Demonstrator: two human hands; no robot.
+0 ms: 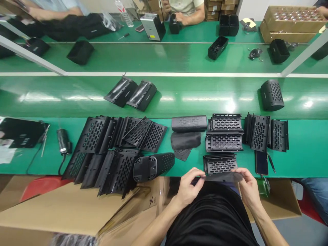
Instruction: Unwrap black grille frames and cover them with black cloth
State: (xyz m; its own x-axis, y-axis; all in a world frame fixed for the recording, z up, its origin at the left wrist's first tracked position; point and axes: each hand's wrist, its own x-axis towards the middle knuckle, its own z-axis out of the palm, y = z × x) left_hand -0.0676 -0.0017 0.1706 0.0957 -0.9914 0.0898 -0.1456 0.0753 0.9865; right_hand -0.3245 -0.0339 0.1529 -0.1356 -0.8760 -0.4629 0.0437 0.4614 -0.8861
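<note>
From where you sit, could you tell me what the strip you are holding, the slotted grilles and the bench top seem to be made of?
The strip, pinched at its ends by the left hand and right hand, looks like thin dark fabric or mesh: matte and limp. The slotted grilles look like moulded black plastic, semi-matte with crisp slots. The bench top seems a green glossy mat, judging by light glare.

A thin strip of dark grey fabric (222, 177) is stretched flat and level between the two hands, pinched at its left end under the fingertips (198, 175) of the left hand (188, 188) and at its right end under the fingertips (239, 172) of the right hand (248, 186). Just beyond the fingers, touching the strip's far edge, a black perforated grille panel (220, 164) lies flat on the green bench, its rows of oblong slots facing up, centred between both sets of fingertips
</note>
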